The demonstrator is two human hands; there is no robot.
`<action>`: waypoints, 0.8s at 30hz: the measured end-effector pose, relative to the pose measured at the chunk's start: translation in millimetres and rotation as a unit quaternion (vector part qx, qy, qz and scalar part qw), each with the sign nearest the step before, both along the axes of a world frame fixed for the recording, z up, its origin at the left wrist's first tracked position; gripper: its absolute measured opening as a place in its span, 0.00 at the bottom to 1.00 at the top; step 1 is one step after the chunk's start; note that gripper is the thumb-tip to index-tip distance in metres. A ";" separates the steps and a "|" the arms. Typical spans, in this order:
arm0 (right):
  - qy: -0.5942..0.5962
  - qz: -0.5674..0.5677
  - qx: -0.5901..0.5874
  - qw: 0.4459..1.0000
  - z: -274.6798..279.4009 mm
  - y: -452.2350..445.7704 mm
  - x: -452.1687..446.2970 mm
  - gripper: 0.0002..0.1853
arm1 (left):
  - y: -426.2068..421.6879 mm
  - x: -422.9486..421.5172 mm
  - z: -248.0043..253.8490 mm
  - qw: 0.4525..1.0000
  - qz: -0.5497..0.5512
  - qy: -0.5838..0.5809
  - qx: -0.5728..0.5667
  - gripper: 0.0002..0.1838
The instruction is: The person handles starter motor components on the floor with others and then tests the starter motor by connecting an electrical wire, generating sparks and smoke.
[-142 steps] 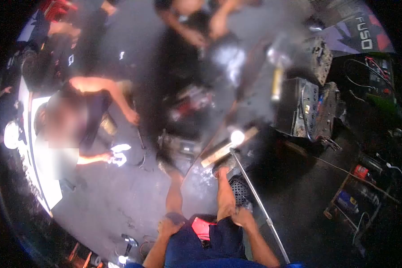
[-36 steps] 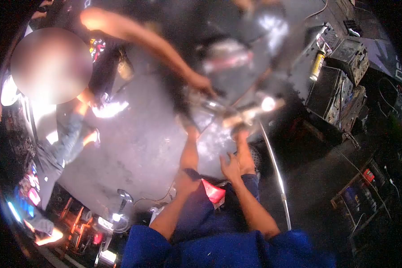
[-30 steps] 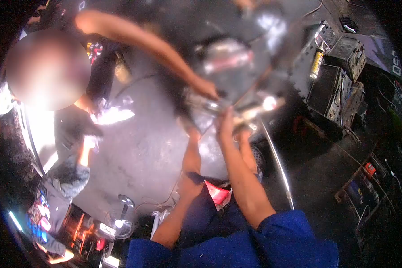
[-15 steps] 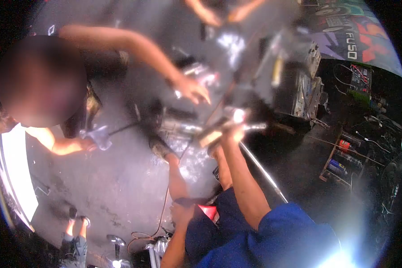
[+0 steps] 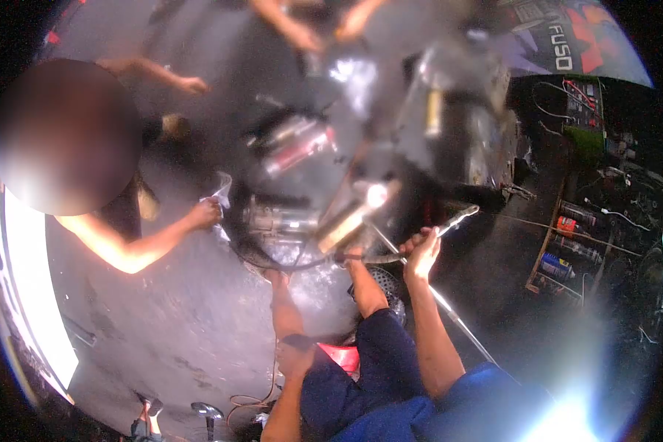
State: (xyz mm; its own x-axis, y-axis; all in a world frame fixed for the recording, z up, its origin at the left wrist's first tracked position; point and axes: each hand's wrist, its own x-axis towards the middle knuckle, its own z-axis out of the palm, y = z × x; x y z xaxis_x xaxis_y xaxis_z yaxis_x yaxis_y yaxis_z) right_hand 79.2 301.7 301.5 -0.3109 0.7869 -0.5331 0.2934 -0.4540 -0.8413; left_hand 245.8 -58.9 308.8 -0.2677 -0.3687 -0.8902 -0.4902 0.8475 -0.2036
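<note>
My right hand [image 5: 421, 254] is closed around a dark hose [image 5: 383, 258] with a shiny metal end piece [image 5: 458, 215] pointing up to the right. From my hand the hose curves left across my feet. My left hand [image 5: 296, 357] rests on my left knee, holding nothing I can see; its fingers are blurred. Ahead of my feet lie a pale wood-coloured bar [image 5: 342, 230] and a silver cylindrical metal part [image 5: 283, 217]. Beyond them sits a red and silver part [image 5: 298, 144], also blurred. A long metal rod [image 5: 460, 324] slants behind my right forearm.
At left, a co-worker's hand [image 5: 205, 212] grips a white cloth [image 5: 222, 190]. Another person's hands [image 5: 302, 37] show at the top. A bulky metal unit [image 5: 471, 140] stands ahead right. Spray cans [image 5: 556, 265] lie in a wooden tray [image 5: 544, 254], near a wired device [image 5: 583, 103].
My right hand has moved right and down, and the hose now shows clearly in it. The co-worker's reaching arm has drawn back left; the hand with the cloth has come closer to the parts.
</note>
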 end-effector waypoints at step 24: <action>0.082 -0.009 0.148 0.985 55.9 39.8 -9.4 0.17 | 55.7 -13.8 10.8 0.999 -0.023 -0.035 -0.032 0.55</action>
State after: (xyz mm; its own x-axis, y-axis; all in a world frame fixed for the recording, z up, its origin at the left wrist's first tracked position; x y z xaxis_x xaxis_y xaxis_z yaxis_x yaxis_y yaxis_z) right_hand 69.8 341.5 357.3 -0.3580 0.9069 -0.2223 0.1364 -0.1848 -0.9733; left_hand 231.9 -3.2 319.6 -0.2244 -0.4139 -0.8822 -0.4335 0.8532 -0.2900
